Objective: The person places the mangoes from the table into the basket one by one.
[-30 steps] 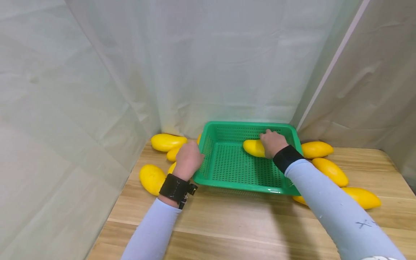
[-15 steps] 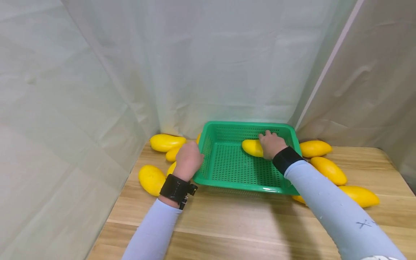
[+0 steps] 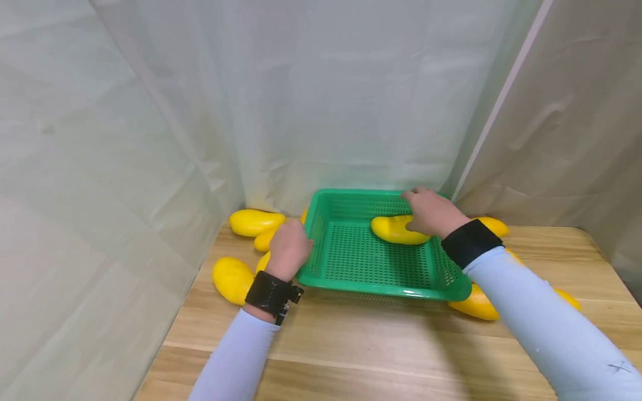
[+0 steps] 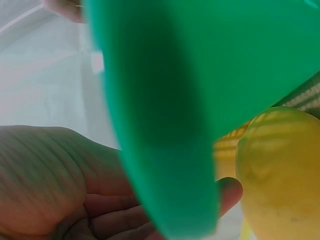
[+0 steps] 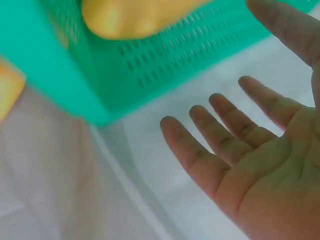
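Note:
A green plastic basket point(image 3: 386, 291) with slotted walls stands on the table, and one yellow mango point(image 3: 396, 230) lies on its floor. My left hand point(image 3: 289, 248) grips the basket's left rim; the left wrist view shows the digits on both sides of that green rim point(image 4: 165, 150), with a mango point(image 4: 280, 170) close by. Above the basket's right part is my right hand point(image 3: 432, 211), its fingers spread and holding nothing. In the right wrist view its open palm point(image 5: 270, 170) is apart from the mango point(image 5: 135, 15) inside the basket.
Left of the basket lie several mangoes, among them a rounded mango point(image 3: 233, 279) and a long mango point(image 3: 256, 222). More are on the right, including a mango point(image 3: 476, 304) by the front corner, partly covered by my sleeve. Pale curtains point(image 3: 351, 100) hang behind the wooden table point(image 3: 361, 356).
My right hand has let go of the mango in the basket and moved up and to the right, its fingers spreading. The left hand stays on the rim.

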